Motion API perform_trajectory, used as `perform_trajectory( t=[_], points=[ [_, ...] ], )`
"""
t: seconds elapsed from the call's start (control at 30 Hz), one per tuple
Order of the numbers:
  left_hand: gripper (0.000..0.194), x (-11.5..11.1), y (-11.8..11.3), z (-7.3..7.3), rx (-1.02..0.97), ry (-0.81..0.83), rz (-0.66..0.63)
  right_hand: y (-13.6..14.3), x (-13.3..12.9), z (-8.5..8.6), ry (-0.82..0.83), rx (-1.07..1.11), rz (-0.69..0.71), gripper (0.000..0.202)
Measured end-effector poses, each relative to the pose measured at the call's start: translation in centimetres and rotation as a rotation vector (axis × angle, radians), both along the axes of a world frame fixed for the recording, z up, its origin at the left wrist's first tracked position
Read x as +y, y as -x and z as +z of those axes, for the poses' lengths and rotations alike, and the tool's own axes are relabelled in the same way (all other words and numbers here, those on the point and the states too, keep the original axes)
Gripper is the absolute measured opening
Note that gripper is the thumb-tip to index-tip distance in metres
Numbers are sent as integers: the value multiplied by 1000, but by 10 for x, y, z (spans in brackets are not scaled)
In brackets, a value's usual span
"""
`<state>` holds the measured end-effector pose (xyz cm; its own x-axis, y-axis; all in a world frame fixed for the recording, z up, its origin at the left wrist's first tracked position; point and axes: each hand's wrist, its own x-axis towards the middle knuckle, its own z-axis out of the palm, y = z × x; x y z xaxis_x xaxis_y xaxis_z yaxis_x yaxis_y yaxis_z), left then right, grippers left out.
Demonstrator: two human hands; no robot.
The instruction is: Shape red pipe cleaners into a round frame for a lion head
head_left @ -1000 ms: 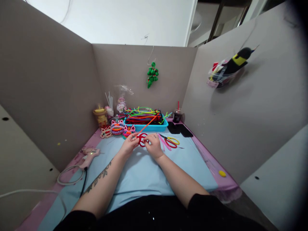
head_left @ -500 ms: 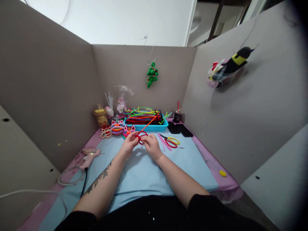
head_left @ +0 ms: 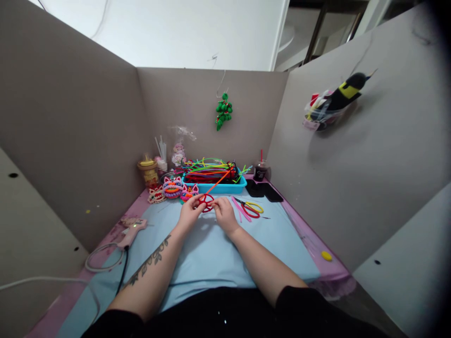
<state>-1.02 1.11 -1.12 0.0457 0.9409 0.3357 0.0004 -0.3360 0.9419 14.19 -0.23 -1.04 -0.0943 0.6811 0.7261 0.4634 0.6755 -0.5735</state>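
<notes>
Between my hands, above the blue cloth, is a red pipe-cleaner ring with spokes across it, like a small wheel. My left hand is closed on its left side, thumb in front. My right hand pinches at the ring's right edge with thumb and fingers. An orange pipe cleaner shows behind the ring, slanting up toward the tray; whether it joins the ring I cannot tell. Scissors with red and yellow handles lie right of my right hand, beside pink pipe cleaners.
A blue tray full of coloured pipe cleaners stands at the back. Several finished animal-face pieces lie left of it. A pink glue gun with its cord rests at the left. Black pads and a cup are at the right back.
The red ring has turned to face me more squarely, so its spokes show more clearly. My right fingers have shifted slightly right, to the ring's edge.
</notes>
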Motion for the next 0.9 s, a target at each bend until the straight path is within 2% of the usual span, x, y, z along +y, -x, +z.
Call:
perform_trajectory(
  t=[0.13,0.3,0.4,0.53,0.63,0.8,0.9],
  points=[
    [48,-5,-2,2,116,27,0,-2,2,0,28,59,-33,15],
    [53,-16,-7,8,178,87,-232,-7,6,2,25,73,-42,13],
    [57,-18,-8,9,162,108,-303,-9,10,1,73,124,-13,14],
    [62,-9,-4,4,53,110,-201,-11,18,-3,223,243,6,21],
    [66,2,1,-2,-45,100,-134,-11,23,-8,295,218,17,23],
    [67,9,5,-9,-51,91,-178,-10,27,-15,375,127,76,14],
    [62,8,4,-10,5,55,-211,-9,29,-18,419,111,115,17]
  ],
)
